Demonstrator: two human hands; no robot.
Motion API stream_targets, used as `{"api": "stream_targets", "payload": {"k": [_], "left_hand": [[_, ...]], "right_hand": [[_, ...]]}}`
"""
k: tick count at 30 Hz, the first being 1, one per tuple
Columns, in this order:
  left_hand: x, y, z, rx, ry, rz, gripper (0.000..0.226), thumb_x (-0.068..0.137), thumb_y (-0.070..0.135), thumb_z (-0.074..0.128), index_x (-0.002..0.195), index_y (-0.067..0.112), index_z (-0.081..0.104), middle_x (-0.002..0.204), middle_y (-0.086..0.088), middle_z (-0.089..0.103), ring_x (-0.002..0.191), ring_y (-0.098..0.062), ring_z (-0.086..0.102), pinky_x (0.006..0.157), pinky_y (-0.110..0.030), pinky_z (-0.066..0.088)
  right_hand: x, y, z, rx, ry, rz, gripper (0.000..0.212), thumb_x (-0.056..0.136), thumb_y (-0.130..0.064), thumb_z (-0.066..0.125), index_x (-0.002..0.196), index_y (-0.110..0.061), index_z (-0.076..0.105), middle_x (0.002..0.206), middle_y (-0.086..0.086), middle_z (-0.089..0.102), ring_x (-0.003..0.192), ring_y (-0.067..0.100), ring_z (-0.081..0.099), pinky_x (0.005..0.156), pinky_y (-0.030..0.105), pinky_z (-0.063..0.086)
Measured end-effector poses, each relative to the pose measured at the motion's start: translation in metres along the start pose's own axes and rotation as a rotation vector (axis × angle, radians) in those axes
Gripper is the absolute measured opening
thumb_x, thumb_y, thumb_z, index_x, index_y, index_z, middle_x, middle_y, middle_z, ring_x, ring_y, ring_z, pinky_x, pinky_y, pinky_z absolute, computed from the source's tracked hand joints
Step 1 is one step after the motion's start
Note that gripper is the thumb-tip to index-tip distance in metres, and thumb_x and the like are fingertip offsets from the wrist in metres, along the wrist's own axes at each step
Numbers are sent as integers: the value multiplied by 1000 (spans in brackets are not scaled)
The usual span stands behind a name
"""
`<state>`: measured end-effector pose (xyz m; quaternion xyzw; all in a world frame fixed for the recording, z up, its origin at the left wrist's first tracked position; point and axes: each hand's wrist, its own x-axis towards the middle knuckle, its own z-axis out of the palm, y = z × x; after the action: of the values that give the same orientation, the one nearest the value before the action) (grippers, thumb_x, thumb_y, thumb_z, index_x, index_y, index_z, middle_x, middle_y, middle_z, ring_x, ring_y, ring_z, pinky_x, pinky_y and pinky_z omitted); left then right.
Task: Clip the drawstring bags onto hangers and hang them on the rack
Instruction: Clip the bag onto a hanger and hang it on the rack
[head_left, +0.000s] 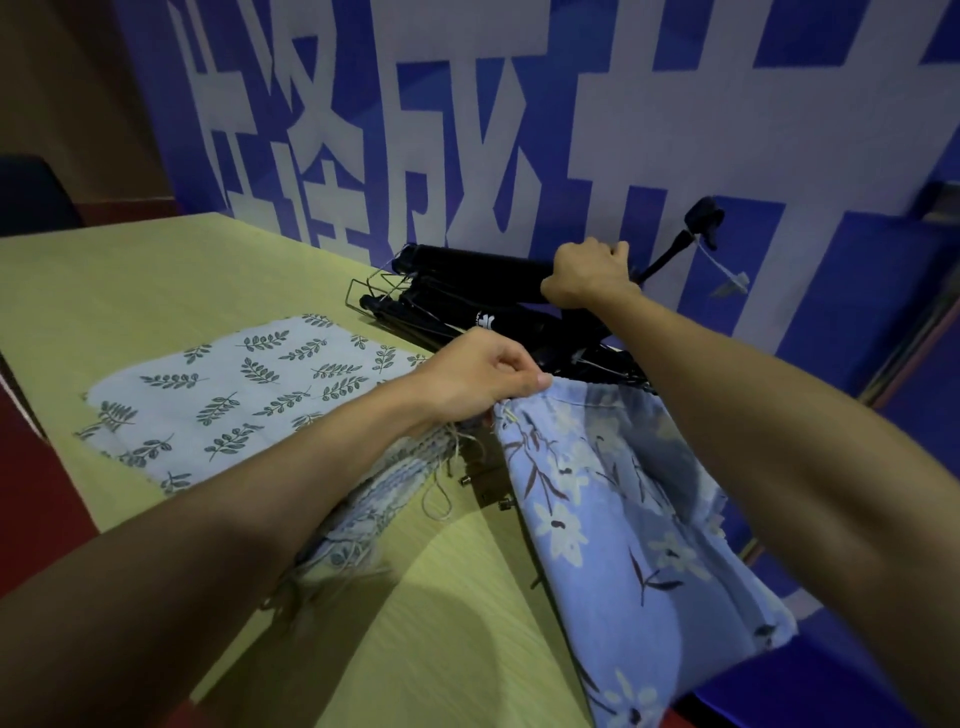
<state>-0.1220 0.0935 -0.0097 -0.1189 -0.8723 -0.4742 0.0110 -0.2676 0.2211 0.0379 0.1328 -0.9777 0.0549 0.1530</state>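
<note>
Blue floral drawstring bag (623, 519) hangs over the bench (156, 270) edge below the left hand (478, 374), whose thumb and curled fingers pinch its gathered top hem; contents not visible. Under that wrist lies a crumpled grey bag (379, 483) with loose cords. Left of the fingers, a leaf-print bag (234, 395) lies flat. Beyond, the right hand (587, 275) curls its fingers round a black hanger in the hanger pile (467, 296); a small white logo there is unreadable. Behind, a blue banner (571, 104) carries large white Chinese characters.

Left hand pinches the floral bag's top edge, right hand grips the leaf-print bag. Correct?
No. Head view: the right hand grips the black hangers, not the leaf-print bag. The left hand does pinch the floral bag by its top edge.
</note>
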Motion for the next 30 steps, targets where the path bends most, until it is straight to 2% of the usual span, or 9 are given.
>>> {"api": "stream_targets", "payload": {"k": [4, 6, 8, 10, 14, 20, 25, 28, 30], "left_hand": [[-4, 8, 0, 8, 17, -1, 24, 91, 28, 65, 89, 5, 72, 74, -21, 64, 66, -19, 54, 66, -30, 46], [-7, 12, 0, 18, 28, 1, 23, 91, 28, 65, 87, 6, 71, 79, -23, 67, 69, -20, 59, 74, -39, 53], [-11, 17, -2, 15, 35, 2, 23, 91, 28, 66, 87, 6, 71, 91, -27, 69, 79, -30, 66, 81, -50, 54], [-15, 20, -4, 24, 47, -7, 24, 91, 28, 65, 89, 5, 71, 96, -22, 71, 92, -35, 68, 81, -50, 54], [-22, 24, -6, 21, 63, -22, 25, 92, 27, 64, 93, 3, 72, 97, -14, 73, 95, -34, 68, 81, -47, 56], [-32, 31, -3, -1, 125, -68, 25, 93, 30, 62, 89, 7, 72, 98, -19, 71, 97, -40, 65, 83, -52, 53], [-42, 42, -1, -40, 183, -98, 29, 99, 26, 53, 91, 1, 65, 102, -26, 67, 97, -41, 64, 86, -52, 51], [-47, 52, 0, -94, 205, -105, 27, 101, 25, 49, 91, 2, 61, 105, -18, 66, 101, -32, 62, 94, -51, 49], [-49, 59, 2, -116, 220, -103, 30, 101, 25, 48, 96, -1, 61, 105, -14, 65, 102, -29, 61, 96, -48, 49]], "right_hand": [[-8, -2, -7, -9, 44, -17, 25, 86, -21, 53, 65, -15, 41, 85, 10, 48, 90, 29, 43, 104, 46, 25], [-12, -3, -8, -22, 40, -30, 20, 86, -20, 53, 71, -13, 45, 74, 6, 45, 90, 29, 48, 101, 44, 27], [-15, -2, -8, -33, 60, -54, 12, 87, -19, 53, 80, -11, 48, 71, 5, 46, 91, 31, 53, 99, 42, 28], [-17, 0, -10, -63, 89, -75, 11, 87, -19, 53, 86, -9, 50, 80, 9, 57, 92, 33, 56, 101, 42, 27], [-20, 7, -20, -148, 231, -113, 30, 88, -26, 56, 106, -2, 55, 103, 17, 65, 103, 36, 57, 107, 41, 24], [-34, 9, -50, -135, 343, -131, 29, 88, -24, 55, 105, -1, 54, 102, 18, 65, 103, 35, 55, 108, 39, 23], [-54, 15, -66, 44, 396, -38, 33, 92, -30, 53, 106, -1, 53, 97, 17, 67, 100, 35, 58, 111, 40, 19], [-74, 22, -79, 177, 413, 36, 34, 94, -31, 53, 109, 0, 51, 92, 13, 65, 98, 35, 60, 117, 42, 15], [-93, 30, -89, 269, 429, 81, 32, 94, -30, 53, 109, -2, 49, 90, 11, 62, 96, 33, 58, 116, 44, 20]]}}
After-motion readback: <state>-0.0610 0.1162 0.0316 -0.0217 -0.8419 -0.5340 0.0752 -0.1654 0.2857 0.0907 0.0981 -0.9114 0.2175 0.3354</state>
